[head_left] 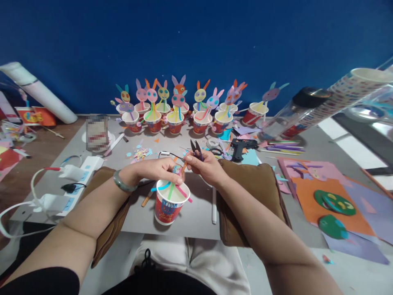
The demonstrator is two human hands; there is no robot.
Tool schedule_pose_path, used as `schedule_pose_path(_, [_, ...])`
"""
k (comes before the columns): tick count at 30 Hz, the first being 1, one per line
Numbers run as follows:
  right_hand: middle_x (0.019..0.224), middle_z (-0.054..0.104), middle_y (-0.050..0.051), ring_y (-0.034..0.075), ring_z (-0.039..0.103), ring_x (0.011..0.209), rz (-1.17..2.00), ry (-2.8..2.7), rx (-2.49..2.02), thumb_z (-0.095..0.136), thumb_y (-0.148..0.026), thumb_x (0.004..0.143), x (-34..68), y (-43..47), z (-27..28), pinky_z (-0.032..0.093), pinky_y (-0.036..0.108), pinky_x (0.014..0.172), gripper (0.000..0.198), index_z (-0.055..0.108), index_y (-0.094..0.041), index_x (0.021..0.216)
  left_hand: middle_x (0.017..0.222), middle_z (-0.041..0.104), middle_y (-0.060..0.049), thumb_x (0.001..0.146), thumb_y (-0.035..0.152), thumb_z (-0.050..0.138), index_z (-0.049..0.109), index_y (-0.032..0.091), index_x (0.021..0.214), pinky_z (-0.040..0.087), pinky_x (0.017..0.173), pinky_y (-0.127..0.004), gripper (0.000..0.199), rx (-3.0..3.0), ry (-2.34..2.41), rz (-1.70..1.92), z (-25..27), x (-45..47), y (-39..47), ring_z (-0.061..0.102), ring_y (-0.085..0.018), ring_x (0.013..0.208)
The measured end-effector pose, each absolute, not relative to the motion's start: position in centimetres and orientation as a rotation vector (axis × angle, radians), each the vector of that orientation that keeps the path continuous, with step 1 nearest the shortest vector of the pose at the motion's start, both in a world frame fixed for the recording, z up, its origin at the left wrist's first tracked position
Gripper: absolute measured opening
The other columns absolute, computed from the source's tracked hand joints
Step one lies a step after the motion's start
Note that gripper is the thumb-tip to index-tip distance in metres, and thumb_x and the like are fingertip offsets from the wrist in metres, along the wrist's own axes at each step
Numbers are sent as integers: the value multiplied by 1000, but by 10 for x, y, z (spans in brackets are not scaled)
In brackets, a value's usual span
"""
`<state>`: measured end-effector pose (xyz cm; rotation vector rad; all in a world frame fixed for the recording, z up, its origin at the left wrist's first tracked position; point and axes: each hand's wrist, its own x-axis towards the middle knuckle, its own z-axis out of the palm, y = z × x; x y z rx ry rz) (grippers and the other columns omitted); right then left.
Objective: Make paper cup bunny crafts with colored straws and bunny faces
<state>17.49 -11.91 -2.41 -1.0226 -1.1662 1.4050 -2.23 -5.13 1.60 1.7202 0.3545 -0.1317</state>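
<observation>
A red and white paper cup stands near the table's front edge. Blue, green and pink paper strips spread inside it and over its rim. My left hand is closed on a small paper figure just above the cup's far rim; my fingers partly cover it. Close beside it, my right hand grips dark thread snips, blades pointing up. Its fingertips also pinch an orange strip next to the figure. A thin dark cable passes behind my hands.
Several cups with rabbit figures line the back by the blue wall. A black glue gun and paper scraps lie behind my hands. Brown cushions flank the cup. At left is a power strip; at right, coloured sheets.
</observation>
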Motion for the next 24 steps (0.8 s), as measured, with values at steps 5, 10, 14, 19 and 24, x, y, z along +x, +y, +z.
schedule_pose_path(5, [57, 55, -5, 8, 38, 50, 1327, -1209, -1049, 80, -65, 74, 173, -119, -24, 26, 25, 48, 49, 60, -20, 76, 75, 64, -4, 85, 44, 70, 68, 11, 78, 45, 60, -21, 33, 1716, 335, -96, 14, -21, -51, 57, -11, 68])
schedule_pose_path(10, [62, 59, -1, 11, 48, 58, 1254, -1260, -1053, 83, -67, 69, 173, -119, -24, 32, 25, 51, 51, 61, -20, 73, 78, 66, -5, 86, 45, 70, 70, 12, 80, 46, 60, -21, 34, 1711, 375, -113, 13, -23, -51, 58, -11, 67])
schedule_pose_path(14, [65, 62, -1, 11, 53, 61, 1235, -1296, -1046, 80, -65, 73, 173, -118, -24, 38, 26, 56, 49, 64, -20, 75, 74, 63, -3, 84, 43, 71, 68, 11, 79, 44, 56, -20, 33, 1688, 417, -129, 14, -23, -52, 56, -10, 63])
schedule_pose_path(19, [65, 63, -1, 13, 55, 62, 1242, -1298, -1016, 79, -61, 77, 173, -120, -25, 43, 27, 60, 44, 65, -20, 78, 74, 63, -4, 85, 43, 70, 68, 12, 76, 45, 58, -21, 33, 1710, 369, -107, 16, -21, -52, 57, -11, 66])
schedule_pose_path(24, [65, 62, 0, 13, 53, 61, 1193, -1306, -1076, 82, -59, 75, 174, -118, -24, 43, 28, 60, 43, 66, -19, 73, 72, 61, -3, 86, 40, 68, 67, 12, 75, 44, 60, -22, 29, 1712, 356, -72, 15, -19, -51, 55, -11, 65])
